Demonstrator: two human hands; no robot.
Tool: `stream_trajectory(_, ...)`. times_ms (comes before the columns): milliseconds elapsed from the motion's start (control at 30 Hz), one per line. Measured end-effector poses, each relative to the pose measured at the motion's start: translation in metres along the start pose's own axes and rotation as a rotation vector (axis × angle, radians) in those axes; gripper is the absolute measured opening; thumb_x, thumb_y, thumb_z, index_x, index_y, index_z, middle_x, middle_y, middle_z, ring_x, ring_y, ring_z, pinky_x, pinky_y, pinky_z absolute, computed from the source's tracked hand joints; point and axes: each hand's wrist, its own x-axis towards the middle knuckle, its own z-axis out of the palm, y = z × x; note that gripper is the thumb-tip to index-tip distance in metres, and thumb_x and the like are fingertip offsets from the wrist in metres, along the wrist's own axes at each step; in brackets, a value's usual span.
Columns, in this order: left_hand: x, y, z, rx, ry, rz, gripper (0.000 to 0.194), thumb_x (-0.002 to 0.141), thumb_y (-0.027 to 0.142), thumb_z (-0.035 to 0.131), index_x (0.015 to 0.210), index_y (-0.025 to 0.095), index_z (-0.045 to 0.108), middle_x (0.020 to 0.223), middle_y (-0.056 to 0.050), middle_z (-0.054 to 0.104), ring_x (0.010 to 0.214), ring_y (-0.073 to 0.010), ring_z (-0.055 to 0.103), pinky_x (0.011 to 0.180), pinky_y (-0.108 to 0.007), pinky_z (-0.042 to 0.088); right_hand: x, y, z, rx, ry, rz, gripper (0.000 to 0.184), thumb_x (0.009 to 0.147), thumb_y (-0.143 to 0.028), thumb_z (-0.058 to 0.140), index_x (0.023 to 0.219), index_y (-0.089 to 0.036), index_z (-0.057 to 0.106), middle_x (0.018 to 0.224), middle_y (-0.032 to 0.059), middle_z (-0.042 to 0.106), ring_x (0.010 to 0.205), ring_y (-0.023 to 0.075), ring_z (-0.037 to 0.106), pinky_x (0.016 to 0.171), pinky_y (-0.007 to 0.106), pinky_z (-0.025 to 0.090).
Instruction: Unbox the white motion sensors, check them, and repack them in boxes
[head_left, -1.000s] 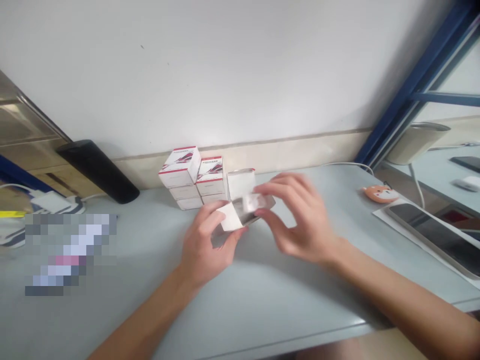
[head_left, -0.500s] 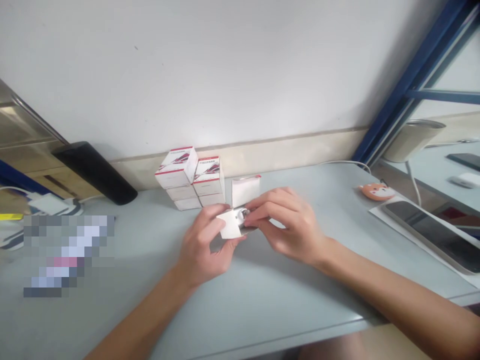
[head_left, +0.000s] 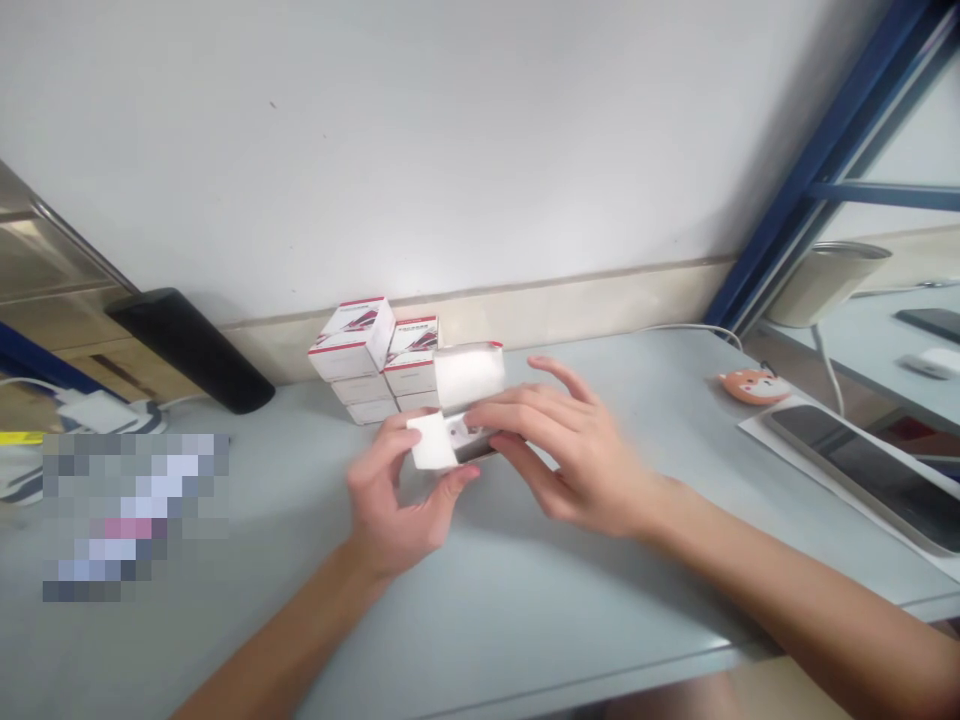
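Observation:
My left hand [head_left: 397, 495] is closed round the left end of a small white box [head_left: 432, 443], its thumb underneath and its fingers at the back. The box's lid [head_left: 471, 374] stands up behind, and a side flap is folded out. Inside lies a small white item [head_left: 463, 432] with a grey metallic part, half covered by fingers. My right hand [head_left: 574, 445] reaches in from the right with fingers apart. Its fingertips touch the item or the box opening, its thumb is by the near wall, and the little finger is raised.
Several white and red boxes [head_left: 356, 340] are stacked by the wall behind my hands. A black cylinder [head_left: 191, 350] lies to the left, near a white charger [head_left: 94, 410]. At right are an orange animal-face trinket [head_left: 754, 387] and a phone [head_left: 870, 470] on white paper.
The box has shifted slightly left and its lid has swung left in front of the stack. My right hand's fingers have spread from a pinch, and the little finger has lifted.

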Motion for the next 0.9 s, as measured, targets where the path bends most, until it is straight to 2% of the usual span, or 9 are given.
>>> stream_trajectory(100, 0.001, 0.010, 0.005, -0.120, 0.055, -0.180, 0.081, 0.079, 0.012, 0.087, 0.141, 0.034, 0.041, 0.122, -0.005, 0.065, 0.096, -0.0171, 0.072, 0.076, -0.032, 0.065, 0.000, 0.001, -0.002, -0.033, -0.020, 0.000, 0.032, 0.102, -0.017, 0.058, 0.134, -0.026, 0.062, 0.123, 0.0038, 0.078, 0.139, 0.0262, 0.058, 0.124, 0.051, 0.037)
stream_trajectory(167, 0.004, 0.017, 0.008, -0.212, 0.023, -0.300, 0.076, 0.086, 0.018, 0.083, 0.143, 0.035, 0.036, 0.125, -0.007, 0.066, 0.100, -0.0190, 0.074, 0.081, -0.036, 0.066, 0.000, 0.002, -0.003, -0.013, 0.035, -0.001, 0.035, 0.101, -0.019, 0.060, 0.136, -0.026, 0.059, 0.129, 0.0071, 0.074, 0.140, 0.0283, 0.057, 0.119, 0.051, 0.045)
stream_trajectory(267, 0.006, 0.025, 0.010, -0.317, -0.048, -0.385, 0.069, 0.093, 0.022, 0.077, 0.145, 0.036, 0.034, 0.128, -0.010, 0.066, 0.104, -0.0223, 0.075, 0.085, -0.043, 0.067, -0.002, 0.001, -0.001, 0.079, 0.184, 0.060, 0.040, 0.098, -0.021, 0.065, 0.137, -0.026, 0.054, 0.142, 0.0143, 0.061, 0.135, 0.0283, 0.060, 0.112, 0.049, 0.053)
stream_trajectory(367, 0.004, 0.027, 0.011, -0.313, -0.071, -0.383, 0.066, 0.097, 0.024, 0.072, 0.150, 0.037, 0.035, 0.135, -0.012, 0.063, 0.114, -0.0257, 0.073, 0.088, -0.044, 0.067, -0.004, 0.002, 0.004, 0.219, 0.249, 0.190, 0.041, 0.096, -0.026, 0.072, 0.132, -0.027, 0.052, 0.137, 0.0140, 0.058, 0.133, 0.0282, 0.060, 0.113, 0.050, 0.052)
stream_trajectory(533, 0.000, 0.022, 0.009, -0.213, -0.115, -0.336, 0.063, 0.101, 0.026, 0.065, 0.158, 0.035, 0.040, 0.145, -0.012, 0.059, 0.127, -0.0271, 0.066, 0.097, -0.041, 0.062, -0.011, 0.007, 0.015, 0.342, 0.112, 0.256, 0.028, 0.099, -0.034, 0.071, 0.124, -0.027, 0.061, 0.145, 0.0136, 0.056, 0.138, 0.0285, 0.057, 0.113, 0.048, 0.052)
stream_trajectory(633, 0.001, 0.020, 0.006, -0.150, -0.184, -0.316, 0.049, 0.104, 0.025, 0.059, 0.152, 0.031, 0.052, 0.138, -0.011, 0.059, 0.124, -0.0247, 0.065, 0.100, -0.038, 0.059, -0.013, 0.007, 0.017, 0.304, 0.057, 0.256, 0.019, 0.104, -0.032, 0.063, 0.121, -0.026, 0.068, 0.153, 0.0129, 0.053, 0.144, 0.0291, 0.053, 0.117, 0.050, 0.049)
stream_trajectory(733, 0.004, 0.019, 0.004, -0.123, -0.240, -0.297, 0.041, 0.105, 0.024, 0.056, 0.146, 0.027, 0.057, 0.131, -0.012, 0.059, 0.120, -0.0234, 0.063, 0.101, -0.038, 0.057, -0.011, 0.005, 0.016, 0.288, 0.086, 0.298, 0.019, 0.106, -0.027, 0.056, 0.119, -0.028, 0.070, 0.155, 0.0104, 0.054, 0.147, 0.0287, 0.050, 0.120, 0.054, 0.045)
stream_trajectory(800, 0.003, 0.017, 0.002, -0.109, -0.253, -0.284, 0.042, 0.105, 0.023, 0.055, 0.147, 0.027, 0.054, 0.133, -0.012, 0.057, 0.121, -0.0237, 0.062, 0.102, -0.039, 0.056, -0.010, 0.004, 0.018, 0.338, 0.142, 0.376, 0.027, 0.103, -0.029, 0.062, 0.130, -0.029, 0.065, 0.157, 0.0110, 0.053, 0.147, 0.0297, 0.050, 0.116, 0.054, 0.049)
stream_trajectory(900, -0.001, 0.013, 0.001, -0.046, -0.287, -0.266, 0.044, 0.106, 0.023, 0.053, 0.150, 0.028, 0.050, 0.138, -0.013, 0.054, 0.127, -0.0250, 0.059, 0.110, -0.044, 0.051, -0.009, 0.005, 0.022, 0.543, 0.182, 0.507, 0.066, 0.100, -0.033, 0.068, 0.157, -0.034, 0.037, 0.162, 0.0147, 0.048, 0.140, 0.0296, 0.059, 0.106, 0.051, 0.059)
